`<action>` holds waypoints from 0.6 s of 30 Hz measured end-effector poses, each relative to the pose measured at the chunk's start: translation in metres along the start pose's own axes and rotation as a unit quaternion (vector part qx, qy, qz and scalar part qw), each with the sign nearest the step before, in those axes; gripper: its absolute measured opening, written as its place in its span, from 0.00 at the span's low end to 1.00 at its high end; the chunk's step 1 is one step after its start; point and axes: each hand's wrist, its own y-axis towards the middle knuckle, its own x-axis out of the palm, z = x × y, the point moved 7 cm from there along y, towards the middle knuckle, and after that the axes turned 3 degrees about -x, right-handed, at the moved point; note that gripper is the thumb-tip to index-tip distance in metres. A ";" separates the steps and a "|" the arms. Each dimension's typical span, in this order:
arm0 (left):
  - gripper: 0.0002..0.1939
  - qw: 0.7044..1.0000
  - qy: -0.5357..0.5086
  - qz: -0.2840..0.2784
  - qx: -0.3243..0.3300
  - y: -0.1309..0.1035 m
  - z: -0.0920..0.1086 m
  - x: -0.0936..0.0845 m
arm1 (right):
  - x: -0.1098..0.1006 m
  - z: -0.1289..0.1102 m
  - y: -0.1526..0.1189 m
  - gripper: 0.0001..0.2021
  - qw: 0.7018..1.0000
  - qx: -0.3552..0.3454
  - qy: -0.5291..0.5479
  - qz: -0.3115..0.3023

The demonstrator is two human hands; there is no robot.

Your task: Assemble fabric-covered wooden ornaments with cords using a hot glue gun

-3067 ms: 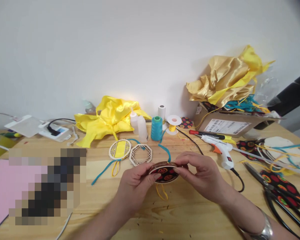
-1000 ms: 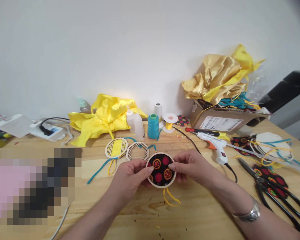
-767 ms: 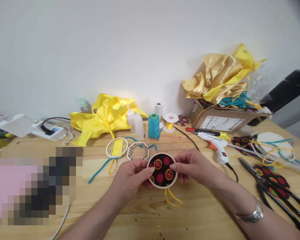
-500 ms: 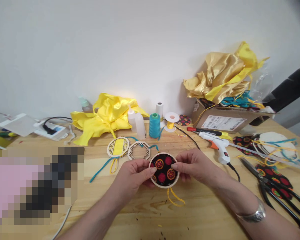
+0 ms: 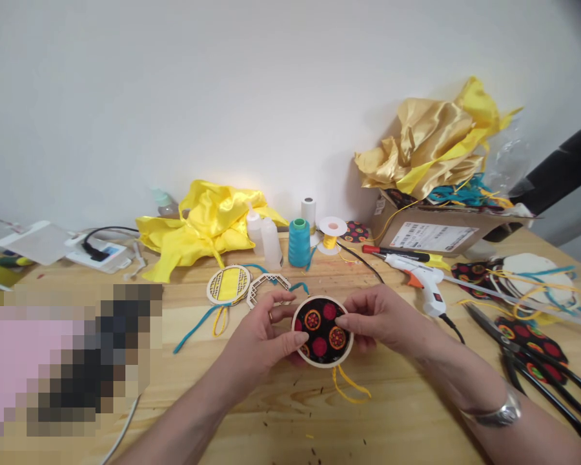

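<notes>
A round wooden ring filled with black fabric [image 5: 323, 332], patterned in red and orange circles, is held above the table between both hands. My left hand [image 5: 272, 332] grips its left edge, thumb on the fabric and the index finger raised off the rim. On the right edge, my right hand [image 5: 374, 320] pinches the rim with its thumb on top. A yellow cord loop [image 5: 351, 385] hangs from the ring's lower side. Beyond my left hand lie an octagonal lattice frame [image 5: 257, 290] and a round lattice frame with yellow fabric [image 5: 229, 285].
Teal thread [image 5: 299, 244], white bottles [image 5: 272, 244] and yellow satin [image 5: 203, 223] stand or lie behind. At right are a glue gun [image 5: 430, 290], large shears [image 5: 510, 347], patterned fabric pieces and a cardboard box [image 5: 392, 226]. A power strip [image 5: 101, 254] sits left.
The patterned ring has shifted slightly right and toward me, together with both hands. My left index finger has lifted and spread from the rim.
</notes>
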 end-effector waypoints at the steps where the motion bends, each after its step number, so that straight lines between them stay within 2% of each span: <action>1: 0.23 1.000 -0.002 -0.004 0.012 -0.001 0.002 0.001 | 0.000 0.001 0.000 0.16 1.000 0.000 0.009 -0.001; 5: 0.26 0.998 0.016 -0.044 0.035 -0.007 0.007 0.009 | 0.000 0.002 0.001 0.16 1.000 -0.003 0.030 -0.005; 11: 0.27 0.992 0.052 -0.115 -0.007 -0.009 0.001 0.018 | 0.005 0.003 -0.003 0.15 0.999 0.019 0.011 -0.047; 18: 0.31 0.991 0.019 -0.129 -0.014 -0.009 -0.003 0.019 | 0.006 0.004 -0.004 0.14 0.998 0.023 0.009 -0.064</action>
